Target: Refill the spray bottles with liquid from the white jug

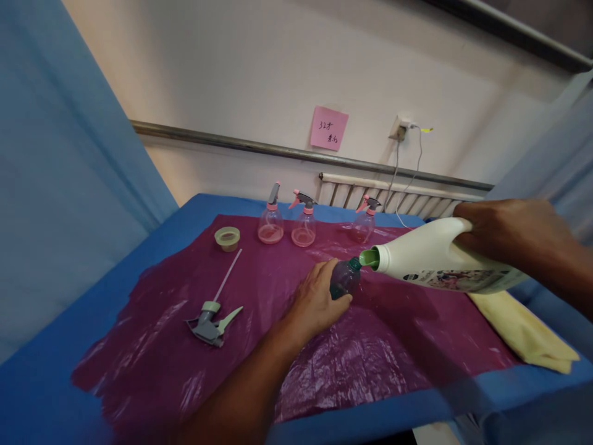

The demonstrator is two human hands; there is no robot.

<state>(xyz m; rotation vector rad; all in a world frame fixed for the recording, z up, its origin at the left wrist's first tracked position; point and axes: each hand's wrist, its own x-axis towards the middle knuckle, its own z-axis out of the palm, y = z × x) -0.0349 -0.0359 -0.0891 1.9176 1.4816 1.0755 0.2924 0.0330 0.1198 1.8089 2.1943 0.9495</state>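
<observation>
My left hand (pixel 319 293) is wrapped round a small dark green see-through bottle (pixel 346 277) that stands on the plastic sheet, its open neck tilted a little to the right. My right hand (pixel 504 228) grips the handle of a large cream jug-shaped bottle (pixel 430 259), tipped nearly level. Its green spout (pixel 369 258) meets or nearly touches the small bottle's mouth; whether liquid flows I cannot tell. A loose grey and pale green spray head (pixel 208 324) with its tube lies to the left.
Behind stand three spray bottles with pink and grey heads (pixel 270 225) (pixel 304 230) (pixel 364 227). A pale green bowl (pixel 227 238) sits at the back left. A folded yellow cloth (pixel 523 330) lies right, on the dark red plastic sheet (pixel 162 346). Wall radiator (pixel 352 193) and cables are behind.
</observation>
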